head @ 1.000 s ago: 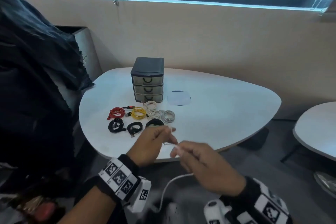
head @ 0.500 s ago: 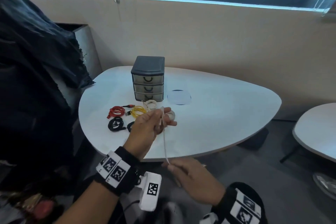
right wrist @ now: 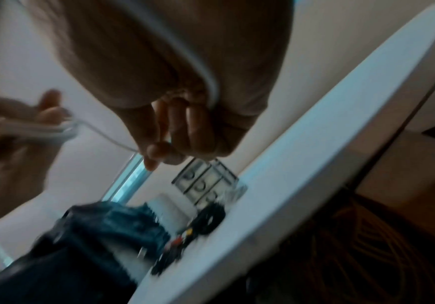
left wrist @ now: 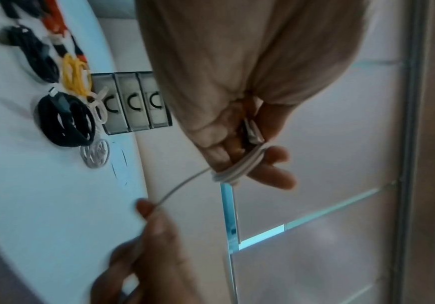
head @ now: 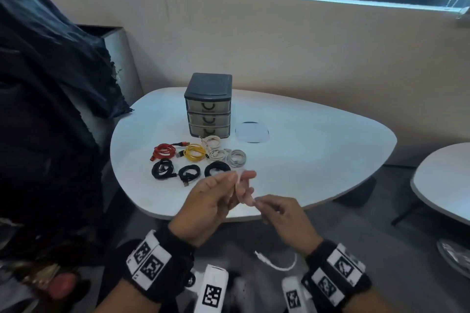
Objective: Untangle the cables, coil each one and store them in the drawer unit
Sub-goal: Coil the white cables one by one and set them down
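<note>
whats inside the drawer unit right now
Cannot tell: all three drawers of the drawer unit are closed and their cloudy fronts hide the insides. Coiled cables lie on the table before it.

Red coil (head: 164,151), yellow coil (head: 194,152), black coil (head: 162,169), seemingly cream coil (head: 212,142); grey drawer unit (head: 208,105).

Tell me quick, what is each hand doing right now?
Left hand: holds the white cable, coiled round its fingers.
Right hand: pinches the same cable's loose run.

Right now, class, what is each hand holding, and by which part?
Both hold one white cable. The left hand holds its wound loops around the fingers; the right hand pinches the loose strand beside the coil.
</note>
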{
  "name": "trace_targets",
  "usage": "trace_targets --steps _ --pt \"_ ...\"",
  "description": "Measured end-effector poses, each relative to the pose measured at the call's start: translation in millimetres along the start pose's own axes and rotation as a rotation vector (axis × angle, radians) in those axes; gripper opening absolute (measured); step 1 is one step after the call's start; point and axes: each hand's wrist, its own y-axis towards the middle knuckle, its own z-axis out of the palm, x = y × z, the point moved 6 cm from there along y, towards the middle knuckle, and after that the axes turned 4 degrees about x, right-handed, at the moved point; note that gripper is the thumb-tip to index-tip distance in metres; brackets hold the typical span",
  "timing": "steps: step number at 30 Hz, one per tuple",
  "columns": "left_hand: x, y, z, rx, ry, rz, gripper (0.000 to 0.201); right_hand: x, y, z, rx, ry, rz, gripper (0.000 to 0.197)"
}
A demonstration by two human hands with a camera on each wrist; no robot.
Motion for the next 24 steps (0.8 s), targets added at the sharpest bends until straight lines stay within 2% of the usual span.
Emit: trace_targets --steps 1,3,5,6,8,11,14,16,18,19,21,24 --pt "-6 3 -10 -0.082 -0.027 0.047 0.038 -5 -8 17 0.075 -0.036 0.005 0.018" --pt "-14 10 -33 -0.229 0.072 0.115 0.031 -4 -27 49 0.237 -0.082 0.008 0.019" --pt "-10 14 -56 -0.322 0.304 0.127 0.036 13 -43 67 0.359 -0.131 -0.053 0.017" --pt "-5 14 -64 -0.325 0.454 0.115 0.041 26 -49 68 0.392 -0.167 -0.097 0.017" --pt "9 10 -70 -0.246 0.732 0.048 0.047 54 -51 59 0.389 -0.231 -0.177 0.017" --pt "31 -8 -54 -0.028 0.905 -0.086 0.044 77 -36 21 0.182 -0.395 -0.295 0.019" --pt "32 -24 -30 0.147 0.733 -0.171 0.045 71 -15 -11 0.004 -0.598 -0.351 0.025" --pt "23 -30 -19 0.242 0.526 -0.195 0.043 59 -7 -14 0.031 -0.631 -0.323 0.034" --pt "13 -31 -13 0.254 0.384 -0.171 0.036 51 -10 -1 0.133 -0.579 -0.290 0.034" --pt "8 -29 -11 0.222 0.292 -0.140 0.034 49 -12 8 0.180 -0.522 -0.270 0.030" --pt "3 -25 -13 0.073 0.056 -0.128 0.035 45 -15 22 0.199 -0.328 -0.200 0.022" --pt "8 -19 -21 -0.154 -0.105 -0.140 0.032 41 -15 28 0.086 -0.153 -0.135 0.024"
